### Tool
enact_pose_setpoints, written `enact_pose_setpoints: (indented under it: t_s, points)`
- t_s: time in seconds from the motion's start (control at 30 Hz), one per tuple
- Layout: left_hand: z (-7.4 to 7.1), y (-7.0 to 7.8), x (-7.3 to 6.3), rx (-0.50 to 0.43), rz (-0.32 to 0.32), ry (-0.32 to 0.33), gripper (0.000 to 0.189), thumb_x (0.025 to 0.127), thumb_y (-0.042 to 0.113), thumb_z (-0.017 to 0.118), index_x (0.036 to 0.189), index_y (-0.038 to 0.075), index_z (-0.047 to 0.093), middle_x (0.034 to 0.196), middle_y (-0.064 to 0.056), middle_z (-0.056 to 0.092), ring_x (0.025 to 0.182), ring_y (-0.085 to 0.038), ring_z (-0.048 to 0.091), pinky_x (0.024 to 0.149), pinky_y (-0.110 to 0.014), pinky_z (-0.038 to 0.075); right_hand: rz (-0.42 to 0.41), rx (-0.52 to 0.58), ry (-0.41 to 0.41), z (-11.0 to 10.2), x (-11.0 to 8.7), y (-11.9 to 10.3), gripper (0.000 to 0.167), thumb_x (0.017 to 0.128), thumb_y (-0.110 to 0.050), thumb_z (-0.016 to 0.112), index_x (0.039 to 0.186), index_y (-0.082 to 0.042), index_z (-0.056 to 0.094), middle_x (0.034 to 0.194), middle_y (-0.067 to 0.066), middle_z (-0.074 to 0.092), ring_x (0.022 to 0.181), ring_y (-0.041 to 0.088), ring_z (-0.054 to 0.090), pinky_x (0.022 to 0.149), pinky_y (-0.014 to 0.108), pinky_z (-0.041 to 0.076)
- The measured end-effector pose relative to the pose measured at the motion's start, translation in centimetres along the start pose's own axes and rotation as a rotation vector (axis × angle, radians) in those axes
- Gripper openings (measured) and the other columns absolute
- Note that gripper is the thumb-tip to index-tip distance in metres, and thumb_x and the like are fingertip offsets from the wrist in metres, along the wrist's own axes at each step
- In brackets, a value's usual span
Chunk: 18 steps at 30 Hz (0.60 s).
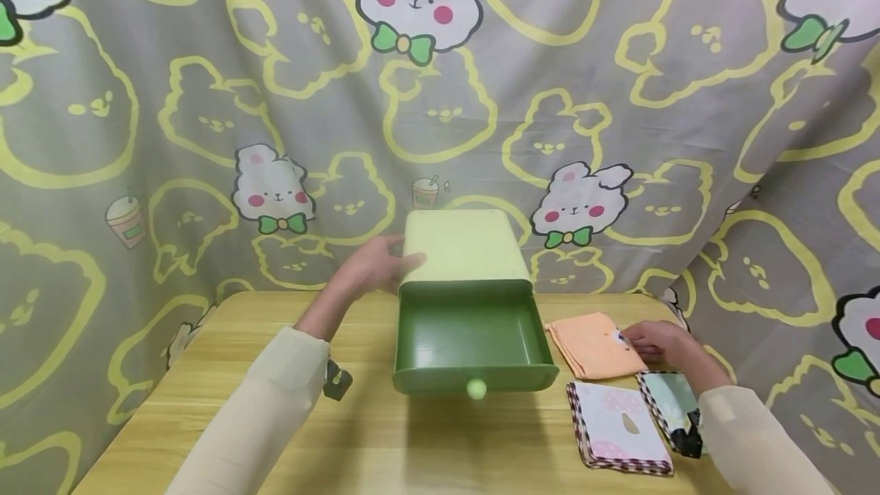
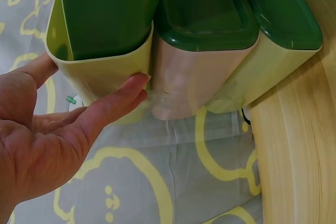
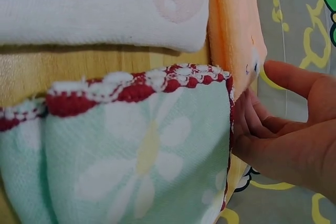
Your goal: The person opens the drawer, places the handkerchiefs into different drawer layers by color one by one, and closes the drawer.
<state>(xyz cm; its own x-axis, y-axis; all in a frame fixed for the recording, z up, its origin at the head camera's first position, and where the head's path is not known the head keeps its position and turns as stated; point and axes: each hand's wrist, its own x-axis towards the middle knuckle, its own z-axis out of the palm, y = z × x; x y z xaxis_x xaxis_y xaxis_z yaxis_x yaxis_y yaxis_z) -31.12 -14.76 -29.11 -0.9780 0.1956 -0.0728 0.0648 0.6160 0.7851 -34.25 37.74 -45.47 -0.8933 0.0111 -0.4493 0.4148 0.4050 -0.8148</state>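
In the head view my left hand [image 1: 374, 262] rests on the pale yellow casing [image 1: 464, 247] of the top drawer unit, thumb over its top and fingers along its side. Its green drawer [image 1: 436, 379] is pulled out, with a round light green knob [image 1: 477, 389]. From the left wrist, the straight fingers [image 2: 113, 100] lie against the casing. My right hand [image 1: 663, 342] pinches the right edge of a folded orange towel [image 1: 591, 346], which has a small eye design. In the right wrist view, part of that hand is hidden behind a mint green towel [image 3: 152, 150] with white flowers.
Below the top unit, the left wrist view shows a pink casing [image 2: 194, 74] and another yellow casing [image 2: 262, 69], both with green drawer fronts. A folded white and pink towel [image 1: 619, 426] lies nearer on the wooden table [image 1: 330, 441]. Patterned grey cloth [image 1: 454, 136] hangs behind the table.
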Motion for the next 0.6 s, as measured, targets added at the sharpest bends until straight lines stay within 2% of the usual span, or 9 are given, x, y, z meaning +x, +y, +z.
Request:
enact_pose_setpoints:
  t_s: [0.13,0.27,0.4,0.6]
  points:
    - [0.02,0.04,-0.08,0.004,-0.001,0.002,0.086,0.095,0.050,0.068,0.160,0.008,0.029,0.145,-0.022,0.054,0.083,-0.024,0.073,0.083,-0.039,0.061,0.017,-0.044,0.011,0.20,0.03,-0.01,0.032,0.094,-0.019,0.067,0.109,0.010,0.068,0.081,-0.002,0.073,0.074,0.012,0.071,0.074,0.030,0.061]
    - [0.04,0.06,-0.14,0.015,0.005,0.004,0.086,0.095,0.050,0.067,0.160,0.008,0.029,0.146,-0.022,0.054,0.083,-0.024,0.073,0.082,-0.039,0.061,0.030,-0.082,0.028,0.56,-0.11,-0.14,0.036,0.093,-0.021,0.070,0.109,0.011,0.067,0.080,-0.001,0.073,0.073,0.013,0.070,0.072,0.031,0.060]
    - [0.05,-0.01,-0.10,0.013,0.009,0.003,0.085,0.096,0.050,0.067,0.160,0.008,0.029,0.146,-0.022,0.054,0.083,-0.024,0.073,0.082,-0.038,0.061,0.036,-0.081,0.040,0.83,-0.33,-0.17,0.036,0.092,-0.022,0.070,0.109,0.010,0.068,0.079,0.001,0.073,0.073,0.016,0.070,0.072,0.033,0.060]
    - [0.04,-0.02,-0.14,0.007,0.001,0.002,0.085,0.096,0.050,0.067,0.160,0.009,0.029,0.140,-0.022,0.058,0.083,-0.024,0.073,0.083,-0.040,0.061,0.041,-0.045,0.024,0.86,-0.55,-0.36,0.023,0.091,-0.020,0.070,0.097,0.003,0.073,0.075,0.000,0.073,0.070,0.015,0.070,0.070,0.032,0.060]
